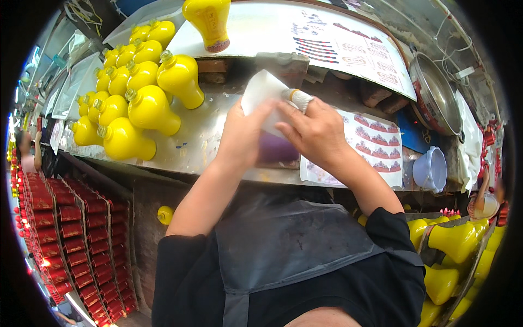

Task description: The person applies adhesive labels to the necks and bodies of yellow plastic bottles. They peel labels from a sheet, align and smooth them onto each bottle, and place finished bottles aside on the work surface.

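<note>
Left hand (243, 131) pinches a white sheet (263, 90); right hand (320, 128) meets it, hold unclear. Beyond them, one patterned vase (208, 22) looks done; leftward, plain yellow vases (154, 110) seem pending.

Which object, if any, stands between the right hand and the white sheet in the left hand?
Nothing visible: the right hand is close beside the white sheet held by the left hand. The yellow bottles on the left stand aside.

At twelve o'clock, the sheet (261, 88) looks like matt paper; at ten, smooth, glossy bottles (154, 110); at two, a metal pan (440, 90); at three, a plastic bucket (425, 171).
</note>
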Tool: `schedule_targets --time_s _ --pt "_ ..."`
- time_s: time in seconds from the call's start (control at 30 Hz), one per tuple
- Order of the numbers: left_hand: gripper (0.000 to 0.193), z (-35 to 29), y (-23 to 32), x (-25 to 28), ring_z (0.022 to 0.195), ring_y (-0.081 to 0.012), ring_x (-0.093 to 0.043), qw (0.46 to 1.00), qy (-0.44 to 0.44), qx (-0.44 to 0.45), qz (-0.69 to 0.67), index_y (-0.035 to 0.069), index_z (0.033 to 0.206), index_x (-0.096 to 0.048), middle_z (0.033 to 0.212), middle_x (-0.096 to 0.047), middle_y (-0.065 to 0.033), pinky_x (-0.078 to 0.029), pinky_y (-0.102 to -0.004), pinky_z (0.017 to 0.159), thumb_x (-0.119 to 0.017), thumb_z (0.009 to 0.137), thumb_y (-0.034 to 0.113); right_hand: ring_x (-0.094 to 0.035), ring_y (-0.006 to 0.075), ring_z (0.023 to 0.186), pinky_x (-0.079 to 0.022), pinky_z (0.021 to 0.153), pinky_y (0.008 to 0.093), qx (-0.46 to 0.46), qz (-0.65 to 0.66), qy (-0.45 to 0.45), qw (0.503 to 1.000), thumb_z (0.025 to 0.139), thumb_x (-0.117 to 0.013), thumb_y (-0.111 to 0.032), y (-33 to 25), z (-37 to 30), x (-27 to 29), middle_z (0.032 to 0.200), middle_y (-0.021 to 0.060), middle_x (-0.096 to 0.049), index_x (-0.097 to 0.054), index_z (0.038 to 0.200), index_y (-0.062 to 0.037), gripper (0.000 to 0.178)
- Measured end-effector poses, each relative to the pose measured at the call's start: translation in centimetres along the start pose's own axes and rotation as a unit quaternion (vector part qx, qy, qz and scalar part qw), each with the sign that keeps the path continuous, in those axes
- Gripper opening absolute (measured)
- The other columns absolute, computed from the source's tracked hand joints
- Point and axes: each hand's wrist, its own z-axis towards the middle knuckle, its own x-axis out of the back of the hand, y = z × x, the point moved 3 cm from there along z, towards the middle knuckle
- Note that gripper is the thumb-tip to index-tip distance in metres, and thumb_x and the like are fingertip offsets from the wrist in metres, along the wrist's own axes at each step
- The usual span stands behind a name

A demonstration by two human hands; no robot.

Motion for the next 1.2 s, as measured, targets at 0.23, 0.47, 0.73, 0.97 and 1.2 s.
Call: schedule_targets --time_s 0.23,0.47,0.73,0.97,1.2 --pt "0.03 -0.6 -0.5 1.5 0.098 -0.0133 -0.066 1.0 0.023 -0.003 -0.004 0.0 0.125 -0.063 0.114 -0.07 -0.0083 -0.054 -0.0296 0.085 -0.065 0.098 0.012 -0.069 0.0193 0.099 -0.056 0.084 0.0333 -0.259 0.341 -0.051 0.902 0.087 -0.081 -0.014 2.2 0.9 -0.3 0.118 0.0127 -0.072 -0.069 0.128 -0.0018 0.045" --pt "0.03 -1.0 0.7 2.3 0.098 -0.0166 -0.07 0.991 -0.05 0.001 0.126 0.003 0.123 -0.066 0.113 -0.071 -0.0081 -0.059 -0.0332 0.082 -0.067 0.1 0.021 -0.065 0.0255 0.062 -0.052 0.059 0.0354 -0.056 0.037 0.036 0.997 0.079 -0.08 -0.005 0.5 0.0 -0.1 0.072 0.0104 -0.065 -0.074 0.1 -0.008 0.022" --pt "0.026 -0.1 2.5 2.9 0.091 -0.0105 -0.067 0.978 -0.096 0.097 0.158 0.002 0.113 -0.068 0.107 -0.072 -0.0066 -0.054 -0.0261 0.083 -0.073 0.097 0.022 -0.059 0.0277 0.058 -0.048 0.055 0.0396 0.038 0.036 -0.026 0.998 0.08 -0.078 -0.01 0.3 -0.7 0.2 0.067 0.0087 -0.056 -0.073 0.113 -0.0118 0.033" --pt "0.027 -1.4 1.7 2.0 0.089 -0.0089 -0.066 0.976 -0.08 0.052 0.196 0.001 0.114 -0.067 0.105 -0.072 -0.005 -0.053 -0.0253 0.083 -0.076 0.095 0.017 -0.068 0.0341 0.073 -0.053 0.064 0.0418 -0.057 0.124 -0.101 0.986 0.094 -0.069 -0.025 -0.3 -0.8 0.2 0.081 0.0145 -0.07 -0.071 0.12 -0.0095 0.03" --pt "0.024 -2.4 2.1 1.9 0.089 -0.007 -0.064 0.911 -0.119 -0.025 0.394 0.003 0.113 -0.065 0.101 -0.07 -0.0019 -0.052 -0.0225 0.079 -0.075 0.094 0.013 -0.07 0.0353 0.075 -0.054 0.066 0.0413 -0.081 0.126 -0.2 0.968 0.094 -0.068 -0.023 -0.1 -1.4 0.1 0.081 0.0153 -0.07 -0.074 0.111 -0.0086 0.022"
